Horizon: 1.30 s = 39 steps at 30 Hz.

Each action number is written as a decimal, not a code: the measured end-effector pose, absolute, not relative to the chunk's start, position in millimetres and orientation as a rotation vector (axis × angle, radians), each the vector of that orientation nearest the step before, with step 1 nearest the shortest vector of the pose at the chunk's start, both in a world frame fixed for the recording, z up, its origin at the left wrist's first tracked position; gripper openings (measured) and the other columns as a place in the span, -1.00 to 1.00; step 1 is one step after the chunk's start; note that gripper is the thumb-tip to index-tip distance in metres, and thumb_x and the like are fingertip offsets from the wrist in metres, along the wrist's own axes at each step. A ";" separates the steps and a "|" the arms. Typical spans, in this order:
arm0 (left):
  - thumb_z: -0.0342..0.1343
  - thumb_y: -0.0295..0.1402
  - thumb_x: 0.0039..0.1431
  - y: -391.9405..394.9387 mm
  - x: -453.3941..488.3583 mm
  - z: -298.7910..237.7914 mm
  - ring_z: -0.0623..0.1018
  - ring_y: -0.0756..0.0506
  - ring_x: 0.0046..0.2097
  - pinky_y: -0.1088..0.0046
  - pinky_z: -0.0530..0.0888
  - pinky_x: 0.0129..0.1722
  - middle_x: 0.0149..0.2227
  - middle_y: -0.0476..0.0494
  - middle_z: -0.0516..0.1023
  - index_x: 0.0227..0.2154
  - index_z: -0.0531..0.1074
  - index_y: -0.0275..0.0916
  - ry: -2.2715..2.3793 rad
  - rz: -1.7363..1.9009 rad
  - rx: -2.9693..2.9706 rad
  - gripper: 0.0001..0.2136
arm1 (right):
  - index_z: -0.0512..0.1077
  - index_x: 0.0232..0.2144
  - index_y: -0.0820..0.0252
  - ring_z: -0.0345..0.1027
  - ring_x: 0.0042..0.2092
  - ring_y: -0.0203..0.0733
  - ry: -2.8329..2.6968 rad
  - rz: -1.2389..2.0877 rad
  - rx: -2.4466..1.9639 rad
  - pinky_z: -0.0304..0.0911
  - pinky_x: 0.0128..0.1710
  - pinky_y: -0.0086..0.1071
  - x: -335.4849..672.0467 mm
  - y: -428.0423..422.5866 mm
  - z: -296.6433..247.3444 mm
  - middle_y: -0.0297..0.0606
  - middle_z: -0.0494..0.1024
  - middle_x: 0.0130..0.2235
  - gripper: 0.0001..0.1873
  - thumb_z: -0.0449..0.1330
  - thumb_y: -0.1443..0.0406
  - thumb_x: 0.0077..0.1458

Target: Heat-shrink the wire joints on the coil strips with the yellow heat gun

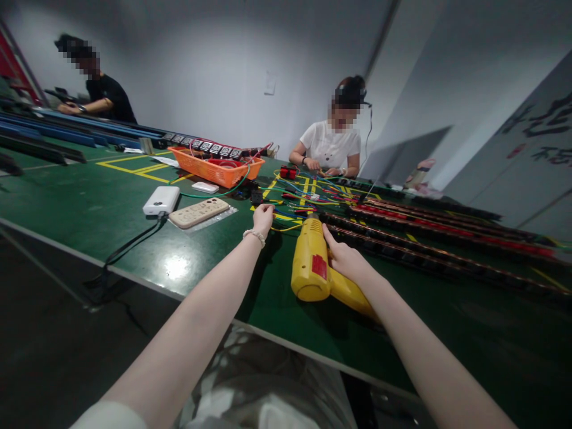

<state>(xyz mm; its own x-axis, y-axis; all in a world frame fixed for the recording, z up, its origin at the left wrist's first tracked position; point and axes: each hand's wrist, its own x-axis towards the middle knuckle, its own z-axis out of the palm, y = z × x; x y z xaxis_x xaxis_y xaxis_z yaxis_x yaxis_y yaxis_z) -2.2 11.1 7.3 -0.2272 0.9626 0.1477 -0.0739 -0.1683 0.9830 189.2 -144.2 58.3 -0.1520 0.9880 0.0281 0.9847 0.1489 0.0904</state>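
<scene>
My right hand (349, 260) is wrapped round the handle of a yellow heat gun (308, 262), which has a red label on its rear. The gun's nozzle points away from me, at a bundle of coloured wires (292, 210) on the green table. Just left of the nozzle, my left hand (263, 218) is closed in a pinch at the near end of the wires. Its fingertips partly hide what they grip. A black connector (256, 196) lies right beyond those fingers. Long dark strips with copper-coloured edges (402, 247) run off to the right from the wires.
An orange basket (210, 171) stands beyond my left hand. Nearer lie a white power bank (161, 201) with a black cable, a patterned phone case (199, 213) and a small white case (205, 187). One co-worker (333, 146) works opposite; another (111, 98) is at far left.
</scene>
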 end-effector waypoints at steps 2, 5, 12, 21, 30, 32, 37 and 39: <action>-0.04 -0.39 0.01 12.9 -2.2 5.8 0.44 0.05 -0.48 0.56 0.35 -0.44 -0.33 -0.16 0.51 -0.37 0.41 -0.31 1.235 1.534 1.162 -0.83 | -0.57 0.19 0.24 0.38 -0.25 0.00 2.347 0.148 2.013 0.12 -0.36 -0.34 187.6 -144.1 58.7 -0.02 0.44 -0.16 -0.09 -0.02 0.32 -0.01; -0.04 -0.38 0.01 15.8 -2.3 3.0 0.44 0.04 -0.47 0.55 0.35 -0.42 -0.37 -0.14 0.51 -0.39 0.41 -0.30 1.246 1.525 1.188 -0.83 | -0.56 0.19 0.25 0.38 -0.25 0.00 2.332 0.158 2.010 0.12 -0.36 -0.34 185.0 -144.7 60.0 -0.02 0.44 -0.15 -0.09 -0.02 0.33 -0.01; -0.06 -0.38 0.03 10.6 -0.6 3.6 0.45 0.04 -0.47 0.54 0.37 -0.42 -0.38 -0.13 0.51 -0.42 0.40 -0.30 1.158 1.540 1.279 -0.84 | -0.59 0.18 0.30 0.37 -0.24 -0.04 2.346 0.155 2.008 0.12 -0.34 -0.35 181.7 -147.5 63.8 -0.01 0.43 -0.14 -0.11 -0.04 0.34 0.01; -0.03 -0.43 0.02 7.3 3.8 4.9 0.46 0.03 -0.45 0.52 0.40 -0.39 -0.40 -0.15 0.51 -0.44 0.42 -0.33 1.050 1.470 1.368 -0.86 | -0.59 0.18 0.30 0.37 -0.23 -0.04 2.431 0.147 1.936 0.12 -0.35 -0.36 172.0 -137.2 58.6 -0.02 0.43 -0.13 -0.10 -0.04 0.34 0.00; 0.04 -0.43 -0.04 7.9 3.2 4.1 0.47 -0.05 -0.30 0.45 0.37 -0.22 -0.39 -0.15 0.53 -0.47 0.48 -0.30 1.134 1.424 1.594 -0.87 | -0.58 0.18 0.32 0.37 -0.21 -0.04 2.552 0.199 1.810 0.12 -0.38 -0.37 143.8 -122.3 53.4 -0.03 0.45 -0.14 -0.09 -0.04 0.39 -0.04; 0.03 -0.42 -0.03 10.9 2.0 2.3 0.47 -0.04 -0.29 0.46 0.37 -0.21 -0.37 -0.14 0.53 -0.45 0.49 -0.30 1.154 1.413 1.601 -0.86 | -0.59 0.18 0.31 0.37 -0.21 -0.05 2.560 0.199 1.796 0.12 -0.38 -0.38 142.3 -121.4 53.5 -0.03 0.44 -0.14 -0.07 -0.04 0.41 -0.06; 0.01 -0.40 -0.01 15.7 1.8 -0.9 0.47 -0.04 -0.29 0.46 0.37 -0.23 -0.33 -0.17 0.54 -0.40 0.48 -0.32 1.174 1.395 1.647 -0.83 | -0.57 0.18 0.31 0.38 -0.24 -0.04 2.570 0.214 1.786 0.11 -0.41 -0.37 142.0 -122.3 54.7 -0.02 0.44 -0.14 -0.08 -0.05 0.40 -0.07; 0.01 -0.40 -0.01 14.7 2.4 -0.6 0.47 -0.04 -0.29 0.47 0.38 -0.24 -0.33 -0.17 0.54 -0.41 0.48 -0.32 1.163 1.406 1.652 -0.83 | -0.56 0.19 0.31 0.38 -0.26 -0.04 2.569 0.212 1.785 0.10 -0.41 -0.37 143.0 -123.7 54.8 -0.03 0.45 -0.16 -0.08 -0.04 0.39 -0.07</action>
<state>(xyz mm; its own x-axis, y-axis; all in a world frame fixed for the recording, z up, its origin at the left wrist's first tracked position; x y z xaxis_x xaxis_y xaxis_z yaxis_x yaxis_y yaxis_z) 2.4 14.7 -0.6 0.0232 0.9230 0.3841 0.2044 -0.3805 0.9019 143.0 -123.7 54.8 -0.3517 0.9334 0.0717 0.9325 0.3426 0.1143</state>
